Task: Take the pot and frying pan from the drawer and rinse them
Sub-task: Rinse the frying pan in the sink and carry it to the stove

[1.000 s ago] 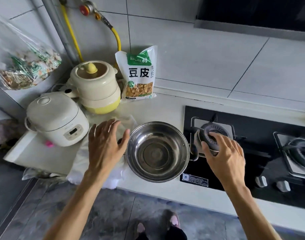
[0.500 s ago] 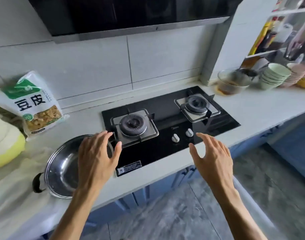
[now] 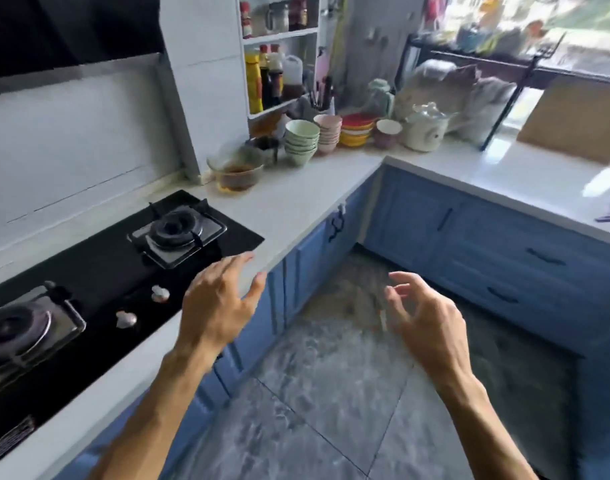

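Note:
Neither the pot nor a frying pan is in view now. My left hand hovers open over the front edge of the white counter, just right of the black gas hob. My right hand is open too, fingers curled loosely, out over the grey tiled floor. Both hands hold nothing. Blue cabinet drawers with dark handles run under the counter to the right, all closed.
A glass bowl with brown liquid stands past the hob. Stacked bowls, plates and a white kettle crowd the corner. A shelf of bottles hangs above. A cardboard box sits at the far right by the window.
My view has swung right, from the steel pot on the counter across the hob to the cabinet corner. Both hands left the pot and travelled right, still open.

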A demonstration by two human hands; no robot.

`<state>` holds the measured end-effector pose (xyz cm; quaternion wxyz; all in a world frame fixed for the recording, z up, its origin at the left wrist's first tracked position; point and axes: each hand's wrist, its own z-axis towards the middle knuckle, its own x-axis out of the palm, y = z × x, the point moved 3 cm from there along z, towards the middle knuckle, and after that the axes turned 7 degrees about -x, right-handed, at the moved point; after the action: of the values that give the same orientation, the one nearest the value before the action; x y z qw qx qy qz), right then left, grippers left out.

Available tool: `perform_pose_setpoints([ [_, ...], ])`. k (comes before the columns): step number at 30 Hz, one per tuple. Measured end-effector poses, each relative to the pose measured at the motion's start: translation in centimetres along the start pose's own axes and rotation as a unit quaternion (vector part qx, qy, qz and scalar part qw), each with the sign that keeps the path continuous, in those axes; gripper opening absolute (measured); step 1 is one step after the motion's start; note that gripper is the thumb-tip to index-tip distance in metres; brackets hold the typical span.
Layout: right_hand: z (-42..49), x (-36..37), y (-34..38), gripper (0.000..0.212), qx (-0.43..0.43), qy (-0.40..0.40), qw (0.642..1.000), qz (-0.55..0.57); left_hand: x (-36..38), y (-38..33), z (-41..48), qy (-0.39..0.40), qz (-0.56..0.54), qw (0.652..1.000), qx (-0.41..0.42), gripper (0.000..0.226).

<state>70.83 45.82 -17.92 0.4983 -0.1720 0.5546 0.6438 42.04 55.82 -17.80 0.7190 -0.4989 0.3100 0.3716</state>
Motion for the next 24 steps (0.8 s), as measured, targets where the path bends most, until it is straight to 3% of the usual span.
perform_pose_setpoints([
  [4,2.5,-4.8,-7.9,0.024,0.056,-0.048,0.997,0.004,7.4,-8.9,3.7,0.055,-0.021,0.996,0.061,0.053],
  [12,9.1,-9.8,-22.4,0.030,0.161,-0.129,0.977,-0.054,21.4,-24.2,12.8,0.064,-0.051,0.986,0.143,0.044],
  [24,17.4,-19.2,-42.2,0.027,0.337,-0.198,0.917,-0.084,40.3,-50.1,23.7,0.163,-0.104,0.934,0.302,0.044],
])
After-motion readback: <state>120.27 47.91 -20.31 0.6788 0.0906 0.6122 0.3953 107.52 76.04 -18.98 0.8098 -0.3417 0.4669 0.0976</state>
